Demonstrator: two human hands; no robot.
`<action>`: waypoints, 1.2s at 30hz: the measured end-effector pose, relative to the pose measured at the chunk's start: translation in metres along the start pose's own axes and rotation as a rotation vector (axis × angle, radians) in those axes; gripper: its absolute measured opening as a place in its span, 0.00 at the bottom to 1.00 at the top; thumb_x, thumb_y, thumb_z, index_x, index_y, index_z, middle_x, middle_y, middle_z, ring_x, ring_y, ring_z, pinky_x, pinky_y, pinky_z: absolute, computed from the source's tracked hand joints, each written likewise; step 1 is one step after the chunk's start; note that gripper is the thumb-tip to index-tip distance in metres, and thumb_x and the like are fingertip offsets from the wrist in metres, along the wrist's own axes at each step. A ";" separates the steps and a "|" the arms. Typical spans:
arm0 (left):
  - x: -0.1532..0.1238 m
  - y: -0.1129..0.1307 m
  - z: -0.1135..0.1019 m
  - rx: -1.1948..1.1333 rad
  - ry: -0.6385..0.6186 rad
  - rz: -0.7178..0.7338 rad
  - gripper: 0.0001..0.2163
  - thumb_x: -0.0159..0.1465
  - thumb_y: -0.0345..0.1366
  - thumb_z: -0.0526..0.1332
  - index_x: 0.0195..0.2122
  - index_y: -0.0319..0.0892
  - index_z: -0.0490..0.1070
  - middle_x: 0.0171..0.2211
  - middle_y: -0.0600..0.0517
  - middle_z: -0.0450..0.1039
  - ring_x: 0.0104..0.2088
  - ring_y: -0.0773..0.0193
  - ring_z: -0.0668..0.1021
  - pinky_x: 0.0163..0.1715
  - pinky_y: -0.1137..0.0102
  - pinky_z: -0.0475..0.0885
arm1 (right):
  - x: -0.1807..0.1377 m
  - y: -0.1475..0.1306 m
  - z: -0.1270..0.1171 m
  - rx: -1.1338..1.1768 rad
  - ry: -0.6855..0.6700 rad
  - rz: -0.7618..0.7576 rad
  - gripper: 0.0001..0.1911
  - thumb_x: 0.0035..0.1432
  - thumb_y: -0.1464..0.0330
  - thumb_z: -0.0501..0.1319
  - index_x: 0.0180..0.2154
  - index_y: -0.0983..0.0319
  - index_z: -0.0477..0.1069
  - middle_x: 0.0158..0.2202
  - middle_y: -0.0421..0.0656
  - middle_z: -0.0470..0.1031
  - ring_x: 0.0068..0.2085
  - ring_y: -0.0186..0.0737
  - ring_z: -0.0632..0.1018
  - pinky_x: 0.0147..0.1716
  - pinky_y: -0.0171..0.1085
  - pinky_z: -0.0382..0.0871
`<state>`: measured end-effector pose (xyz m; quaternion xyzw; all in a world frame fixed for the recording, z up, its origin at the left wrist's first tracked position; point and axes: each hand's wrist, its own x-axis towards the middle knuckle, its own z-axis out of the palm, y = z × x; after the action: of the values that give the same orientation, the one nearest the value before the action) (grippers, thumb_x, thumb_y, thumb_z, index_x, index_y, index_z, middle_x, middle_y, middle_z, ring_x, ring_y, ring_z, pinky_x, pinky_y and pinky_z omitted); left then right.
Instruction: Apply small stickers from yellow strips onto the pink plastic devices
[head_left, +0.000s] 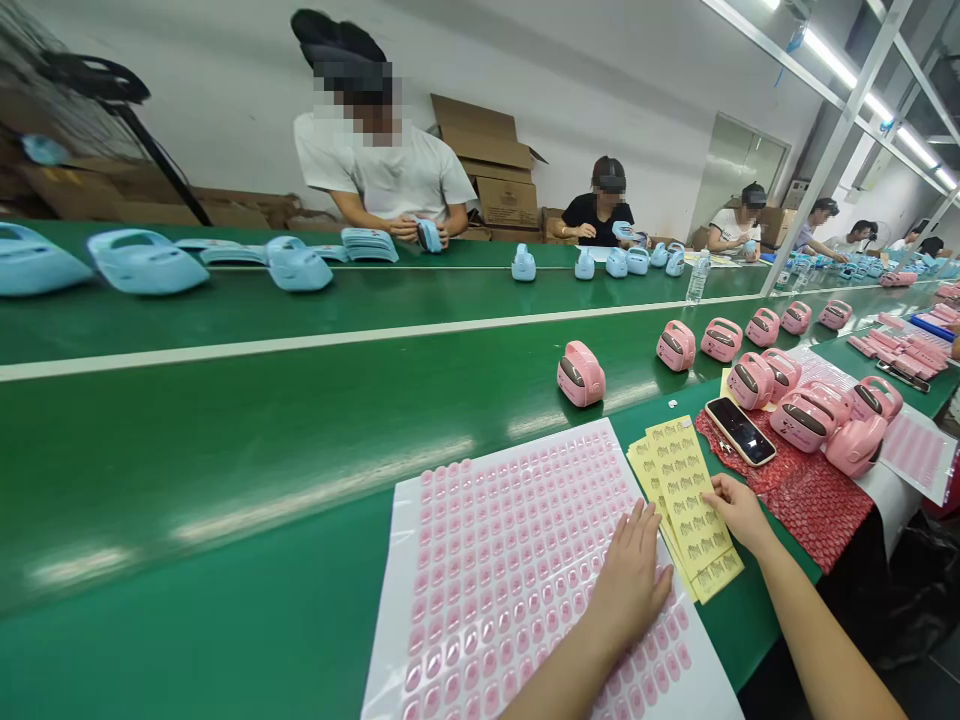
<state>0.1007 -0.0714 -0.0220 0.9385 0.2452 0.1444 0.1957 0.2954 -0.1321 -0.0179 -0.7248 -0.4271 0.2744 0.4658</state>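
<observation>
My left hand (pixel 630 580) lies flat with its fingers stretched out on a white sheet of small pink stickers (pixel 495 570) at the near edge of the green table. My right hand (pixel 739 510) rests on a stack of yellow label sheets (pixel 686 490) just right of it, fingertips pinched at a label on the top sheet. Whether a label is lifted I cannot make out.
A black phone (pixel 740 430) lies on red patterned cloth (pixel 806 495) beside several pink devices (pixel 814 412). One pink device (pixel 580 374) and more stand on the green conveyor (pixel 225 400). Blue devices (pixel 142 262) line the far side, where several people sit working. Cardboard boxes (pixel 487 160) stand behind.
</observation>
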 end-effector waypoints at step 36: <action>0.002 0.003 -0.014 0.088 -0.078 0.227 0.12 0.58 0.27 0.53 0.42 0.40 0.69 0.53 0.40 0.65 0.55 0.47 0.64 0.52 0.44 0.56 | 0.020 -0.038 0.010 0.330 0.588 -0.112 0.20 0.48 0.51 0.54 0.33 0.61 0.60 0.34 0.46 0.71 0.35 0.41 0.73 0.32 0.37 0.67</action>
<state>0.0987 -0.0688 -0.0080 0.9728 0.1356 0.1182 0.1459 0.2834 -0.1028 0.0130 -0.6632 -0.2636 0.0930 0.6943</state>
